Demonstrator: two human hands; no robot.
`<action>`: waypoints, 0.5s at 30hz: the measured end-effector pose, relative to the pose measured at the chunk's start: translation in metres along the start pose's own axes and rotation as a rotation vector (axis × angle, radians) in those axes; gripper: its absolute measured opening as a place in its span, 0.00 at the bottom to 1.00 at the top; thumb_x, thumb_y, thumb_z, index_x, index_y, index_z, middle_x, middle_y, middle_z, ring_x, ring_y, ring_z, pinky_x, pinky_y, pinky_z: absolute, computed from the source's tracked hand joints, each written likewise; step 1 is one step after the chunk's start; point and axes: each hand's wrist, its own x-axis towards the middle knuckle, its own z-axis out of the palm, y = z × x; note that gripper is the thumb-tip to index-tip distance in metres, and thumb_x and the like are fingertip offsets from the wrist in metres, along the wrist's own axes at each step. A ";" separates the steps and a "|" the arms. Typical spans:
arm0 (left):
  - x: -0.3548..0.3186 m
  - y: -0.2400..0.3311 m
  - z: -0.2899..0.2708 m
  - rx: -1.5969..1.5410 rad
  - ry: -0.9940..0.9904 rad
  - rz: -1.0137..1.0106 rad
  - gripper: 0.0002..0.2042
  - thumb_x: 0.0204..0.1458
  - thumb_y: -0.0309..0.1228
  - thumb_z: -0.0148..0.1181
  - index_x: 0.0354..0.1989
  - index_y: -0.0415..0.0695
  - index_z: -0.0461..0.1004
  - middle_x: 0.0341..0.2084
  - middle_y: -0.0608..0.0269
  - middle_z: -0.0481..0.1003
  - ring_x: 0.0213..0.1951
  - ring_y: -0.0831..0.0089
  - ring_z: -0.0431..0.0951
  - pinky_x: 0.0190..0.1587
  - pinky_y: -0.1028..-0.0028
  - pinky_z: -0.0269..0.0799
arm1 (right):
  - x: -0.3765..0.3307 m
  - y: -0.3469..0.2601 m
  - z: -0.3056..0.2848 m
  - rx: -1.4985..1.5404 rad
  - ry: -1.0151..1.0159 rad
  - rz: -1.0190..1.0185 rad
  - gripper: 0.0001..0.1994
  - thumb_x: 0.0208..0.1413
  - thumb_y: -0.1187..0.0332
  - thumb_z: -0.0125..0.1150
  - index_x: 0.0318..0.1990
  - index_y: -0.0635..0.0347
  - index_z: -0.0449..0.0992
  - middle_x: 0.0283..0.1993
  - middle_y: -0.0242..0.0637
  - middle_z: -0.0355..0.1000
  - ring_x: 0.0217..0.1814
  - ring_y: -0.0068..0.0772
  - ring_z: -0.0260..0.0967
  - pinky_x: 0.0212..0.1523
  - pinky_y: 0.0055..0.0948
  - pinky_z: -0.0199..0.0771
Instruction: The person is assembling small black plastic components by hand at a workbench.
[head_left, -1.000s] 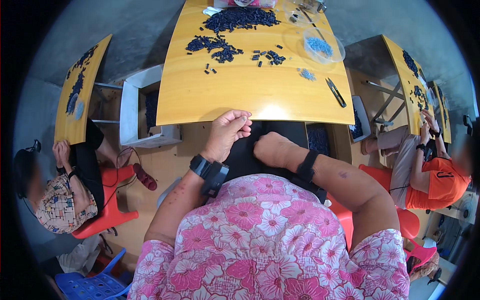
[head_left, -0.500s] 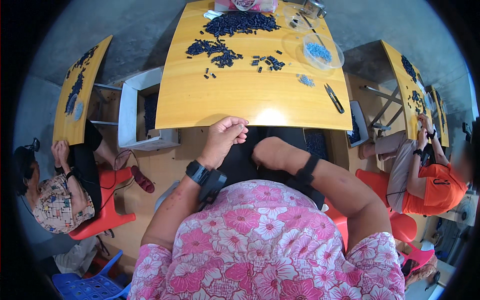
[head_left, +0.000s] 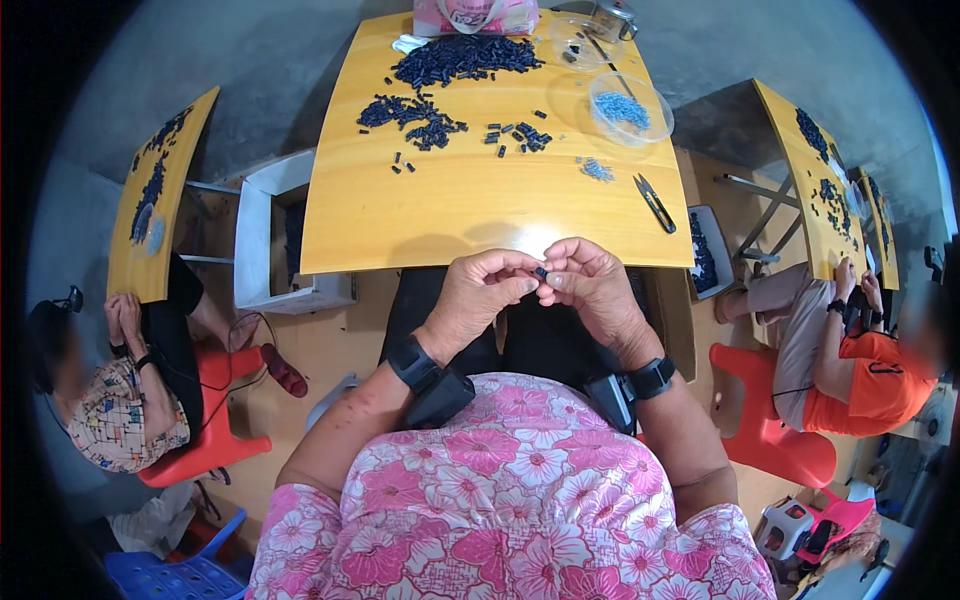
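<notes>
Just in front of the table's near edge, my left hand and my right hand meet, fingertips together. Between their thumbs and index fingers is a small black tube-like piece, partly covered by the fingers. Similar dark pieces lie on the yellow table: a large pile at the back, a smaller heap nearer, and a loose group. Tiny pale-blue pieces fill a clear bowl, and a small heap of them lies nearby. Black thread snips rest at the right.
A pink bag, another clear bowl and a metal cup stand at the back. White boxes flank the table below. Co-workers sit at tables left and right, on red stools.
My right hand has come up from my lap to meet my left. My left hand has shifted right and slightly down. The black piece now shows between them. The view has tilted slightly.
</notes>
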 end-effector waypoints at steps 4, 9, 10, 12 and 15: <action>0.001 -0.005 0.004 0.017 0.050 0.052 0.09 0.54 0.25 0.65 0.42 0.37 0.80 0.31 0.68 0.79 0.33 0.84 0.75 0.37 0.83 0.73 | -0.001 0.011 -0.001 0.098 0.012 -0.028 0.10 0.55 0.81 0.61 0.44 0.64 0.72 0.36 0.37 0.75 0.35 0.26 0.74 0.39 0.24 0.77; 0.001 -0.005 0.004 0.018 0.040 -0.036 0.09 0.56 0.28 0.63 0.43 0.38 0.80 0.31 0.68 0.79 0.31 0.84 0.74 0.34 0.84 0.72 | -0.004 0.009 0.004 -0.008 0.053 -0.071 0.10 0.56 0.80 0.61 0.45 0.67 0.73 0.37 0.38 0.75 0.33 0.25 0.73 0.37 0.22 0.77; 0.001 -0.006 0.004 -0.046 0.025 -0.089 0.09 0.57 0.29 0.62 0.43 0.39 0.80 0.31 0.69 0.79 0.30 0.85 0.74 0.33 0.84 0.71 | -0.004 0.009 0.004 -0.070 0.065 -0.088 0.10 0.56 0.80 0.61 0.46 0.69 0.73 0.37 0.38 0.75 0.32 0.24 0.73 0.36 0.21 0.76; 0.002 -0.003 0.001 -0.041 -0.004 -0.135 0.10 0.58 0.31 0.61 0.44 0.39 0.79 0.31 0.69 0.79 0.31 0.84 0.74 0.33 0.84 0.72 | -0.003 0.012 0.004 -0.098 0.065 -0.111 0.11 0.56 0.80 0.61 0.47 0.70 0.74 0.36 0.38 0.76 0.32 0.23 0.72 0.36 0.20 0.76; 0.001 0.002 0.000 -0.023 -0.029 -0.201 0.11 0.60 0.32 0.59 0.44 0.39 0.79 0.32 0.68 0.79 0.31 0.85 0.74 0.33 0.84 0.72 | -0.004 0.013 0.005 -0.199 0.085 -0.149 0.12 0.57 0.80 0.60 0.49 0.71 0.75 0.35 0.37 0.76 0.31 0.20 0.71 0.35 0.18 0.75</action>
